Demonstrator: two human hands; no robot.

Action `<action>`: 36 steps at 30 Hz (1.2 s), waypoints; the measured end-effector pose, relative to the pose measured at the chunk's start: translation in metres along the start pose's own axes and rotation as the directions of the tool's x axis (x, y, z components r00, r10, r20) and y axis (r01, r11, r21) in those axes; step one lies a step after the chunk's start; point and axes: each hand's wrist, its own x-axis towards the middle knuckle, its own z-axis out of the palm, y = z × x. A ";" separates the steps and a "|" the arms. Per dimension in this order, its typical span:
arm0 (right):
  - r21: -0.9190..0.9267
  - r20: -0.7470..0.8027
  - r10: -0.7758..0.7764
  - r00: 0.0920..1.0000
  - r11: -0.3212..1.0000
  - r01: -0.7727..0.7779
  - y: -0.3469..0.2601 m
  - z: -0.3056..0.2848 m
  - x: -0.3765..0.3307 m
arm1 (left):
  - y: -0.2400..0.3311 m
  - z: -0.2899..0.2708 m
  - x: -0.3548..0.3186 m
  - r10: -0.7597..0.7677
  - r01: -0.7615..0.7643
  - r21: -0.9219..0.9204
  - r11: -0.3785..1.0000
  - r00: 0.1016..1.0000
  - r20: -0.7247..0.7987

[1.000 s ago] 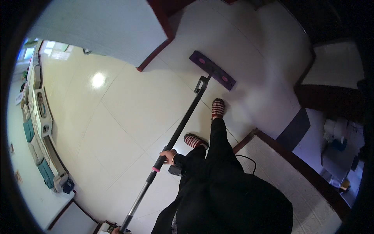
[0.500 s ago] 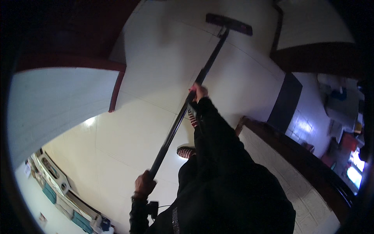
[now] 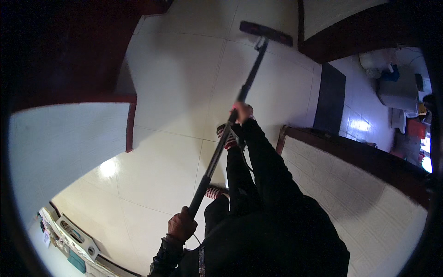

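Note:
A long dark flat mop (image 3: 217, 159) slants across the pale tiled floor (image 3: 166, 152). Its wide, thin head (image 3: 266, 33) lies on the tiles at the far end, joined to the pole by a small hinge. Close to my body, my left hand (image 3: 182, 225) wraps round the top end of the pole. Further down the shaft, my right hand (image 3: 243, 112) is closed on it, slightly blurred. Both sleeves are black. Below the pole are my feet in red-and-white checked slippers (image 3: 226, 137).
A white wall with dark red trim (image 3: 131, 127) rises on the left. On the right stands a textured white partition with a dark wooden edge (image 3: 341, 147). Beyond a dark threshold strip (image 3: 330, 97) is a cluttered room. White furniture (image 3: 76, 235) stands lower left.
The view has turned and shifted with my walking. The mop head now lies nearer the right-hand doorway edge. Both hands keep their hold on the pole, and my feet have changed place.

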 end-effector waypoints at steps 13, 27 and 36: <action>-0.106 0.501 0.650 0.572 0.702 -0.704 0.150 0.066 -0.357 | -0.340 0.118 -0.223 -0.162 0.240 0.196 0.951 0.924 -0.345; 0.333 -0.015 0.770 0.638 0.606 -0.723 0.089 0.022 -0.299 | -0.288 0.116 -0.190 -0.186 0.230 0.325 0.917 0.969 -0.160; -0.290 -0.565 0.281 0.776 0.813 -0.506 0.004 -0.162 -0.004 | 0.033 0.026 -0.007 -0.024 0.056 -0.102 0.993 0.957 0.288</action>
